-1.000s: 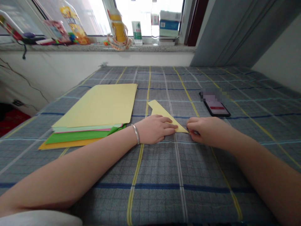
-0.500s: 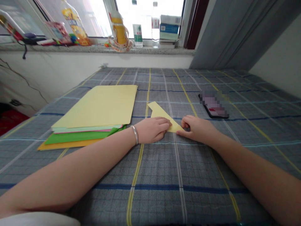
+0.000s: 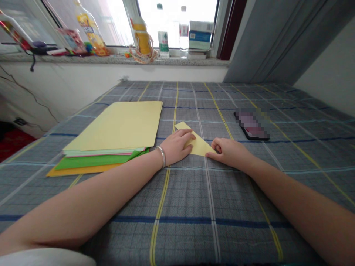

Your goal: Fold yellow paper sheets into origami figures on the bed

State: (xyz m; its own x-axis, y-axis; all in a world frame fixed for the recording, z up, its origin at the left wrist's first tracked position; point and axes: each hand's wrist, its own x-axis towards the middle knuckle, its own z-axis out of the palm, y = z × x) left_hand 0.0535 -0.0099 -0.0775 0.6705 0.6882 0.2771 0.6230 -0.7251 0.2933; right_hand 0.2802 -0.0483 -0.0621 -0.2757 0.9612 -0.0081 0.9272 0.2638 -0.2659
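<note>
A piece of folded yellow paper (image 3: pixel 200 146) lies on the plaid cloth in the middle, narrowing to a point on the right. My left hand (image 3: pixel 176 147), with a silver bangle at the wrist, rests over its left part. The thumb and fingers of that hand are apart, pressing the paper from above and covering some of it. At the right tip, my right hand (image 3: pixel 232 152) pinches the paper between thumb and curled fingers.
To the left lies a stack of coloured paper sheets (image 3: pixel 124 125), yellow on top. A phone (image 3: pixel 252 125) with a blurred screen lies at the right. Bottles, boxes (image 3: pixel 200 36) and a yellow container (image 3: pixel 142 38) stand on the windowsill (image 3: pixel 174 62) behind the plaid cloth (image 3: pixel 183 207).
My left hand has moved up and left along the paper, baring more of its middle. The right hand stays at the tip, shifted slightly left.
</note>
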